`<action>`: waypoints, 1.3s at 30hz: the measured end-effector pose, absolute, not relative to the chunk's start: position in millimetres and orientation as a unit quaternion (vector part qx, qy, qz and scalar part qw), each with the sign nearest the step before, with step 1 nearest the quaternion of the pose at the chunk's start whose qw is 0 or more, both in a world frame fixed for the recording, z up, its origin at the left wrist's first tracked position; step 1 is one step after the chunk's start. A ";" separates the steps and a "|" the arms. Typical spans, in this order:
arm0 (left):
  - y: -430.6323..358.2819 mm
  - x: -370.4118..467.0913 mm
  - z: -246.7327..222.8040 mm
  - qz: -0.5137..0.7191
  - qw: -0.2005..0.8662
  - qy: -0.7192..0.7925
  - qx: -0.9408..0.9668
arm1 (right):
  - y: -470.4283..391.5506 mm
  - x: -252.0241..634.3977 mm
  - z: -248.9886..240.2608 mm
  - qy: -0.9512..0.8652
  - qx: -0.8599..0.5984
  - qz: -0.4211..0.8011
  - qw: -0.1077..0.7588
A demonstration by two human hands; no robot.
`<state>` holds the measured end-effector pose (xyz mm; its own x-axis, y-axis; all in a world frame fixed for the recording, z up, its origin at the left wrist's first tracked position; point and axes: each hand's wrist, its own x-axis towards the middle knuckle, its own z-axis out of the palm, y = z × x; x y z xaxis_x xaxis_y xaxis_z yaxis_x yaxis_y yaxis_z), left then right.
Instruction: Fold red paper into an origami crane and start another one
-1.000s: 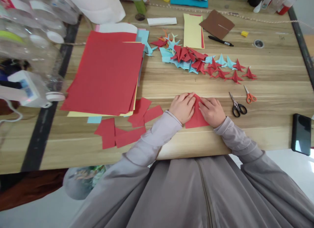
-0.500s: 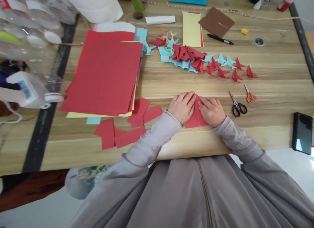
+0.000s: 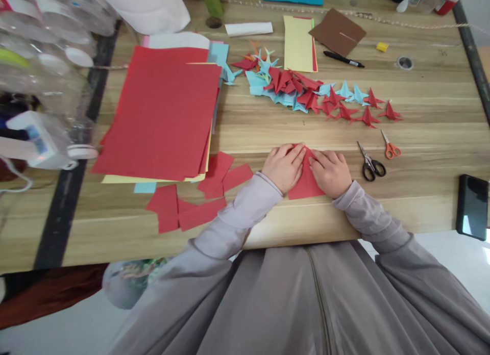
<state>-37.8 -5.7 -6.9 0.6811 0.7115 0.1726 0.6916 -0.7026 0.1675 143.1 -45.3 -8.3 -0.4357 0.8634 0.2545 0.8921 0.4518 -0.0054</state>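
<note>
A piece of red paper (image 3: pixel 305 185) lies on the wooden table in front of me, partly covered by both hands. My left hand (image 3: pixel 284 167) is closed on its left side, the fingertips pressing near the top edge. On the right side my right hand (image 3: pixel 331 172) is closed too, its fingers gripping the paper's edge close to my left fingertips. A crease shows between the hands. Beyond them sits a row of folded red paper cranes (image 3: pixel 368 117), mixed with blue cranes (image 3: pixel 358 95). Black-handled scissors (image 3: pixel 370 166) rest to the right of my right hand.
Orange-handled scissors (image 3: pixel 391 150) and a phone (image 3: pixel 472 207) lie to the right. A stack of red sheets (image 3: pixel 164 120) fills the left, with cut red pieces (image 3: pixel 202 213) below it. Farther back are yellow paper (image 3: pixel 297 44), a brown sheet (image 3: pixel 338 32) and a black pen (image 3: pixel 343 59).
Both hands stay on the red paper in nearly the same place. The view has shifted very slightly; nothing was picked up or let go.
</note>
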 end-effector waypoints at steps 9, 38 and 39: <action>-7.0 -37.1 -7.6 0.105 0.045 0.415 0.903 | -43.7 140.4 -0.6 -0.859 -0.501 -0.069 0.079; -0.2 -44.4 -3.4 0.126 0.098 0.406 0.900 | -44.3 139.5 -1.5 -0.853 -0.506 -0.063 0.113; 0.5 -45.1 -3.2 0.125 0.100 0.400 0.902 | -44.2 139.6 -1.1 -0.853 -0.506 -0.059 0.115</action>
